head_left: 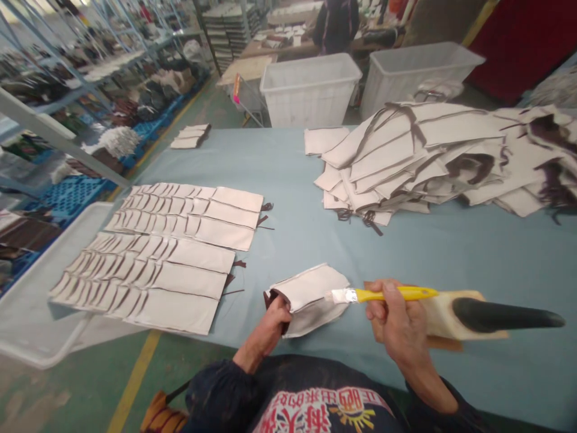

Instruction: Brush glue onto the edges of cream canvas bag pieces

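Note:
My left hand point(276, 316) pinches the near left edge of a small cream fabric piece point(311, 288) with dark trim, lying on the blue-grey table point(451, 252). In my right hand point(393, 314) is a yellow-handled brush point(383, 294), held level, its pale bristles touching the piece's right edge. Just right of this hand lies a wooden block with a black horn-shaped form point(500, 314) on it.
Overlapping rows of cream pieces point(153, 258) lie at the left. A loose heap of the same pieces point(428, 156) fills the far right. Two white plastic bins point(311, 87) stand beyond the table, a white tray point(31, 313) hangs off its left edge. A person stands far back.

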Demonstrator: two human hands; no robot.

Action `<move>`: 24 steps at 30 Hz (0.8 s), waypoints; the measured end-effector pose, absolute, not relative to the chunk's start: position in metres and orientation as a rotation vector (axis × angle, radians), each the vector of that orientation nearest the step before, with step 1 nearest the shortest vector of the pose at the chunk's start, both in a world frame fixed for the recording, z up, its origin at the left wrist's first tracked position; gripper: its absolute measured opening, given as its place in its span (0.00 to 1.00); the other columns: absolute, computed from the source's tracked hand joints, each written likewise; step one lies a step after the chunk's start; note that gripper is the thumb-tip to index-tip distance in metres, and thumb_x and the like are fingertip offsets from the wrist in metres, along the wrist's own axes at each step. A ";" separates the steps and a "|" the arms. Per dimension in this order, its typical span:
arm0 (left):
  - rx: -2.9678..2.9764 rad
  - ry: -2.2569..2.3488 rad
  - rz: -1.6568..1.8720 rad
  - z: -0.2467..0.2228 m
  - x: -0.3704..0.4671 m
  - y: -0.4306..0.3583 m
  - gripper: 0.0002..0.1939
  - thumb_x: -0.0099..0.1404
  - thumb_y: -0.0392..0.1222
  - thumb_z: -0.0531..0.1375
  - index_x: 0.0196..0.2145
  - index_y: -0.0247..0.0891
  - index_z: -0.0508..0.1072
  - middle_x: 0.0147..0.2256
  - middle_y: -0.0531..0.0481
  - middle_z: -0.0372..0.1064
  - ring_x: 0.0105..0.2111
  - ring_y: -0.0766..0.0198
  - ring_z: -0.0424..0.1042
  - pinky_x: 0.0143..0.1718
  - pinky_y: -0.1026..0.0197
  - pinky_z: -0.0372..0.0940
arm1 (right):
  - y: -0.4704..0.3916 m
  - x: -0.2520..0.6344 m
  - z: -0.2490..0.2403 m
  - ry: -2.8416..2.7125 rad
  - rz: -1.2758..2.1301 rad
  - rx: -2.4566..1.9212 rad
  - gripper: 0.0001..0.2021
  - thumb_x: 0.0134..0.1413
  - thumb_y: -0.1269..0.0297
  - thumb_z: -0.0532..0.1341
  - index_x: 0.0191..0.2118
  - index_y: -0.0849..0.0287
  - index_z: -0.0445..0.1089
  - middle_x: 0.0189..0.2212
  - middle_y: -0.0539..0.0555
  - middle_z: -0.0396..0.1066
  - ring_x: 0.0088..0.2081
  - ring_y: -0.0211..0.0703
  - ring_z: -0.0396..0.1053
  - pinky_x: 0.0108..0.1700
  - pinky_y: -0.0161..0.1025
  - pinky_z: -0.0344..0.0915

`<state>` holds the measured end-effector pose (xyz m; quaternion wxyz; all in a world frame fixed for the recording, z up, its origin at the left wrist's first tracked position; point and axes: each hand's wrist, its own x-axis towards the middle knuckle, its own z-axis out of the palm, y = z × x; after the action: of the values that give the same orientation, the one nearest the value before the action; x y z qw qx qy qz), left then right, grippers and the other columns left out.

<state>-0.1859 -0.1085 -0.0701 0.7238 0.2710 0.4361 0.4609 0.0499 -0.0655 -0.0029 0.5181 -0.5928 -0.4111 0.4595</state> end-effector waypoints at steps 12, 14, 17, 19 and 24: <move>0.946 1.464 0.823 -0.033 -0.206 -0.080 0.16 0.64 0.50 0.62 0.43 0.39 0.80 0.50 0.42 0.81 0.58 0.45 0.73 0.67 0.48 0.59 | -0.067 0.045 0.003 -0.885 1.155 -1.400 0.29 0.57 0.32 0.64 0.31 0.57 0.70 0.13 0.43 0.56 0.17 0.38 0.62 0.22 0.35 0.64; 1.065 1.435 0.816 -0.021 -0.198 -0.080 0.15 0.65 0.48 0.60 0.43 0.39 0.80 0.50 0.44 0.81 0.56 0.47 0.74 0.66 0.50 0.61 | -0.066 0.043 0.007 -0.904 1.151 -1.329 0.26 0.59 0.35 0.65 0.30 0.57 0.70 0.13 0.43 0.56 0.17 0.37 0.61 0.22 0.34 0.64; 1.022 1.341 0.874 -0.011 -0.188 -0.082 0.19 0.64 0.46 0.59 0.50 0.38 0.76 0.50 0.44 0.80 0.52 0.50 0.76 0.61 0.50 0.66 | -0.064 0.038 0.013 -0.981 1.149 -1.200 0.23 0.64 0.41 0.64 0.31 0.57 0.70 0.13 0.43 0.57 0.16 0.35 0.60 0.21 0.32 0.60; 0.976 1.267 0.901 -0.007 -0.183 -0.081 0.21 0.62 0.45 0.60 0.52 0.37 0.74 0.50 0.44 0.79 0.49 0.52 0.76 0.58 0.51 0.68 | -0.061 0.036 0.018 -1.055 1.141 -1.120 0.20 0.67 0.45 0.62 0.32 0.57 0.71 0.13 0.43 0.58 0.16 0.34 0.59 0.20 0.31 0.58; 1.068 1.172 0.893 0.010 -0.175 -0.077 0.17 0.63 0.43 0.60 0.48 0.38 0.73 0.44 0.48 0.76 0.46 0.56 0.73 0.52 0.56 0.67 | -0.050 0.039 0.035 -1.267 1.105 -1.000 0.18 0.72 0.51 0.60 0.33 0.57 0.73 0.15 0.44 0.60 0.17 0.34 0.60 0.21 0.30 0.57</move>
<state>-0.1749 -0.0772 0.0099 0.6140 0.4632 0.5083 0.3874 0.0394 -0.0505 0.0346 0.5585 -0.4240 -0.5373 0.4686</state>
